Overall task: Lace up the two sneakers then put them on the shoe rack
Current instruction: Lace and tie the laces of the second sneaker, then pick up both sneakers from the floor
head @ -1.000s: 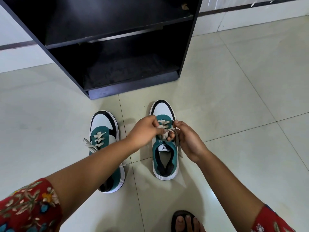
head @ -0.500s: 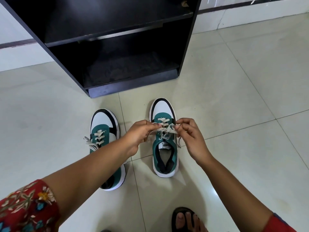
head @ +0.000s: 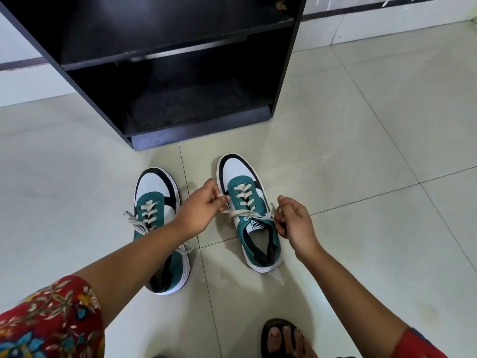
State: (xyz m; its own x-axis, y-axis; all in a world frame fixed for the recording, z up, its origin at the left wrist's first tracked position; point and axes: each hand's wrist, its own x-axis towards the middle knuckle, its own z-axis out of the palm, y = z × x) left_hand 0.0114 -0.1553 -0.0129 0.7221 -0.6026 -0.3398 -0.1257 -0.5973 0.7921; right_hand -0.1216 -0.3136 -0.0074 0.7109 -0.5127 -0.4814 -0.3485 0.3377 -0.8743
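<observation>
Two teal, white and black sneakers stand on the tiled floor, toes toward the black shoe rack (head: 198, 130). The right sneaker (head: 238, 174) has cream laces crossed up its front. My left hand (head: 204, 208) pinches one lace end at the shoe's left side. My right hand (head: 294, 223) pinches the other end at its right side, and the lace (head: 247, 213) runs taut between them across the tongue. The left sneaker (head: 154, 192) is laced, with loose lace ends trailing off both its sides; my left forearm crosses over its middle.
The rack's lower shelf (head: 196, 107) and upper shelf (head: 154, 37) hold no shoes. My sandalled foot (head: 284, 339) is at the bottom edge. A white wall with a dark stripe (head: 387, 3) runs behind the rack. Pale floor tiles spread to the right.
My hands have moved apart from the middle of the right sneaker, drawing the two lace ends out sideways until they stretch across the tongue.
</observation>
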